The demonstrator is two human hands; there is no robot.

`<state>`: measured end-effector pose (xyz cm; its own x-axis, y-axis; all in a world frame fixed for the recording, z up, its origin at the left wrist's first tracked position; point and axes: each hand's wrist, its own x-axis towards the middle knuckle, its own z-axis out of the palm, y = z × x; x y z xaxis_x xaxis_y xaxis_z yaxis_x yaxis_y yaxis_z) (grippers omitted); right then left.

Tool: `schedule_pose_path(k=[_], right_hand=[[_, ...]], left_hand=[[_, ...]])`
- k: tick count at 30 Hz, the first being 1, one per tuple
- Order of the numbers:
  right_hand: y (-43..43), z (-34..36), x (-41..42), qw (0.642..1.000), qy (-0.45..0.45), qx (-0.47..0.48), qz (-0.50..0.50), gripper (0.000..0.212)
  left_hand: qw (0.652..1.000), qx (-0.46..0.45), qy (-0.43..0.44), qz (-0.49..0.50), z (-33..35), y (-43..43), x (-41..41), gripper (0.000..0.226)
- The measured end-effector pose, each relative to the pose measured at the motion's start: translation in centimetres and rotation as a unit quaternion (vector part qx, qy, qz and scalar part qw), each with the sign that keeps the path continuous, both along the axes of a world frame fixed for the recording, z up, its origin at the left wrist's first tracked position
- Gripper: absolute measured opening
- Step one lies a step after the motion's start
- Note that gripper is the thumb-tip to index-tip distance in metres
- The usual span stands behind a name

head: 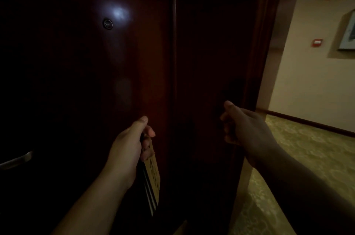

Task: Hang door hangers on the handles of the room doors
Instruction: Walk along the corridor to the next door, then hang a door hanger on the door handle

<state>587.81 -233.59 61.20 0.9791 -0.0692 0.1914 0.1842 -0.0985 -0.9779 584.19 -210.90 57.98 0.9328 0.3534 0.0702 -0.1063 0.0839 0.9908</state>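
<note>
A metal door handle point(17, 159) juts out at the far left of the dark wooden door point(63, 73), whose peephole point(107, 23) sits higher up. The left hand point(129, 145) grips a stack of door hangers point(153, 181) that dangles below its fingers, well apart from the handle. The right hand point(245, 126) reaches to the shadowed door frame point(255, 58) with its fingers curled; whether it grasps anything cannot be told. Patterned carpet point(299, 160) lies beyond.
</note>
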Motion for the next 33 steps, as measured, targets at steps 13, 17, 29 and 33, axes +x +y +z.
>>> schedule_pose_path(k=[13, 17, 29, 33], right_hand=[[10.8, -0.6, 14.4, 0.995, 0.018, -0.023, 0.093, 0.041], [16.6, -2.0, 16.7, 0.979, 0.006, -0.051, 0.198, 0.041], [28.1, -6.6, 16.6, 0.827, -0.019, -0.08, 0.557, 0.04], [30.7, -8.6, 15.4, 0.772, 0.011, -0.067, 0.632, 0.038]], left_hand=[[0.998, -0.021, 0.009, 0.06, -0.3, 8.0, 8.9, 0.049], [0.991, -0.016, -0.004, 0.133, -0.8, 10.7, 7.1, 0.05], [0.885, -0.036, -0.004, 0.465, -6.2, 9.4, -0.4, 0.045], [0.831, -0.014, 0.021, 0.555, -8.1, 6.6, -2.4, 0.047]])
